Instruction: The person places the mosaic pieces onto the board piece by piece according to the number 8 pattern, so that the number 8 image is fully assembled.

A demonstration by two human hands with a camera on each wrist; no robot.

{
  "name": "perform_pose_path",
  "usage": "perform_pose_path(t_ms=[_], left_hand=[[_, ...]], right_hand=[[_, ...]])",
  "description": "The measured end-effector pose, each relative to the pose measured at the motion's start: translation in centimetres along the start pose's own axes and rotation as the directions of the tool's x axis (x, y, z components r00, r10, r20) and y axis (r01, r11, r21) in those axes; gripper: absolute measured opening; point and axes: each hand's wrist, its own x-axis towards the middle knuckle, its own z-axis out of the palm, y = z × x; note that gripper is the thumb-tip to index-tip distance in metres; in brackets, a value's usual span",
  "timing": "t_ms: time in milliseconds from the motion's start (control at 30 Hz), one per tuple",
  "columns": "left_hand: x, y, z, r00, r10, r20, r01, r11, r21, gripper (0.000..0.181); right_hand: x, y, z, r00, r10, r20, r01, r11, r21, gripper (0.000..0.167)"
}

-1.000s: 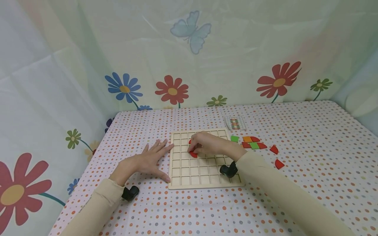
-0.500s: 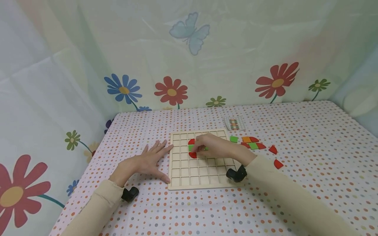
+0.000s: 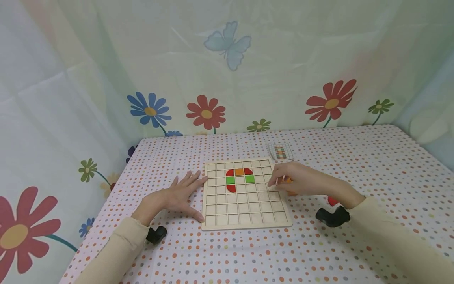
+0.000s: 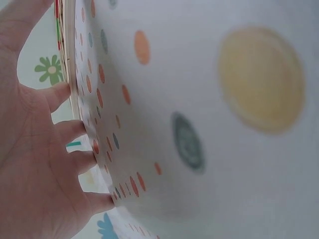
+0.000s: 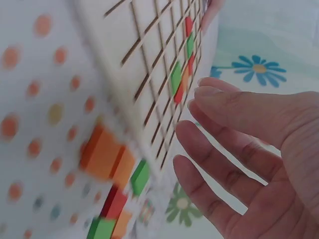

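Note:
A pale wooden grid board (image 3: pixel 244 207) lies on the table. In its cells sit red rounded tiles (image 3: pixel 231 188), an orange square tile (image 3: pixel 239 172), and green square tiles, one on the left (image 3: pixel 230 180) and one on the right (image 3: pixel 250 179). My left hand (image 3: pixel 179 195) rests at the board's left edge with fingers spread, the thumb near its lower corner. Over the right edge of the board is my right hand (image 3: pixel 301 179). In the right wrist view its fingers are loosely bent, and no tile shows between thumb and fingers.
Loose tiles lie right of the board, partly hidden by the right hand: orange tiles (image 5: pixel 102 152), green (image 5: pixel 140 177) and red (image 5: pixel 113 201). A red quarter-round tile (image 3: pixel 332 200) lies farther right. A printed pattern card (image 3: pixel 280 151) lies behind the board. Dotted cloth (image 3: pixel 227 260) covers the table.
My right hand has left the tiles on the board and moved right, to the board's right edge by the loose tiles. The placed tiles are now uncovered. My left hand stays put.

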Motion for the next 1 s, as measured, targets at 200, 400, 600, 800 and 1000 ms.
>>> perform_pose_path(t_ms=[200,400,600,800,1000], left_hand=[[-0.1,0.1,-0.1,1.0,-0.004,0.001,0.004,1.0,0.002,0.124],[0.0,0.2,-0.1,1.0,-0.017,0.01,0.017,1.0,0.011,0.125],[0.0,0.2,0.0,1.0,-0.007,0.009,0.007,1.0,-0.003,0.125],[0.0,0.1,0.1,1.0,-0.008,0.006,0.008,1.0,0.003,0.125],[-0.1,0.1,0.0,1.0,-0.005,0.006,0.006,1.0,-0.014,0.125]], right_hand=[[-2.8,1.6,-0.8,0.995,0.096,-0.014,-0.096,0.995,-0.033,0.012],[-3.9,2.5,-0.4,0.994,0.099,-0.041,-0.101,0.993,-0.058,0.016],[-3.8,2.8,0.1,0.995,0.085,-0.046,-0.086,0.995,-0.042,0.017],[-3.2,2.9,0.8,0.993,0.108,-0.04,-0.11,0.992,-0.06,0.02],[-2.4,3.2,0.9,0.991,0.124,-0.041,-0.127,0.99,-0.06,0.022]])
